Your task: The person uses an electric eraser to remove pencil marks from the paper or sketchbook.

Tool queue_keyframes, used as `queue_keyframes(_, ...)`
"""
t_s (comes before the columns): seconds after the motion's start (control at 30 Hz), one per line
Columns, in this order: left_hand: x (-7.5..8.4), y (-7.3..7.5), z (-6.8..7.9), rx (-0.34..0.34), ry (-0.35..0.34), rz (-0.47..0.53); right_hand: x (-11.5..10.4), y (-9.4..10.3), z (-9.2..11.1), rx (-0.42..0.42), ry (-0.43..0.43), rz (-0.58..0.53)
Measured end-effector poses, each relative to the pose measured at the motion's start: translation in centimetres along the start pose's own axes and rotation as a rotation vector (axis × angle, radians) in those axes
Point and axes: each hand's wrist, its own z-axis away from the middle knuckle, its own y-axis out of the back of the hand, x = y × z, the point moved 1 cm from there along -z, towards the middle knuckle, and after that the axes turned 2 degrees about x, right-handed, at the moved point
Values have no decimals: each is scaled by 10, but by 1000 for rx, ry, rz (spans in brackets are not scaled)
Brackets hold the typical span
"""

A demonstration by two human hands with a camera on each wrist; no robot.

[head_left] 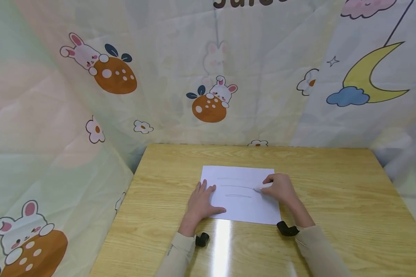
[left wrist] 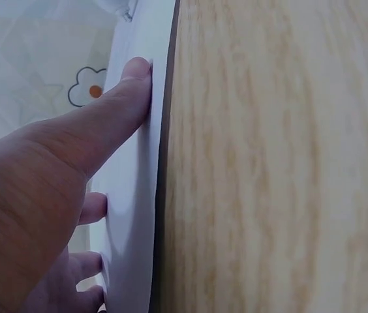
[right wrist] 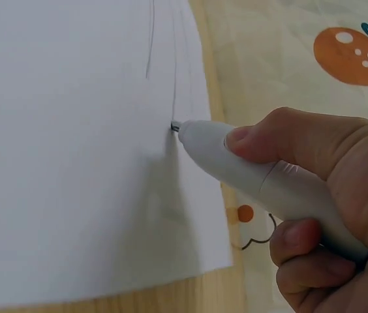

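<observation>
A white sheet of paper lies on the wooden table, bearing a few roughly parallel pencil lines, the farthest one faint. My left hand rests on its left part with fingers spread; the left wrist view shows the thumb stretched flat near the paper's edge. In my right hand is a thick white electric eraser, gripped with the thumb on its button and fingers curled beneath. Its small tip is at the right end of the middle line.
The wooden table extends around the sheet on all sides. A printed cloth backdrop with rabbits and flowers hangs behind and to the left. Black wrist-camera mounts sit at both sleeves, low over the table.
</observation>
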Motion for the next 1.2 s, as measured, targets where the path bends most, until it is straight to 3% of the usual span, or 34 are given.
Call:
queue_keyframes(0.13,-1,1,0,-10,4,0,0,-2,3,13,-32,0)
queue_keyframes(0.63,2,1,-1,3,-10,-7,-2,-8,-1,46,12,-18)
queue_keyframes(0.8,2,1,-1,6,-8,-6,-3,-6,1,46,-37,-16)
queue_keyframes(1.0,1,2,0,16,-6,0,-7,-9,-5,21,34,-42)
queue_keyframes(1.2,-1,1,0,16,-9,7,-5,-8,-5,26,-41,-11)
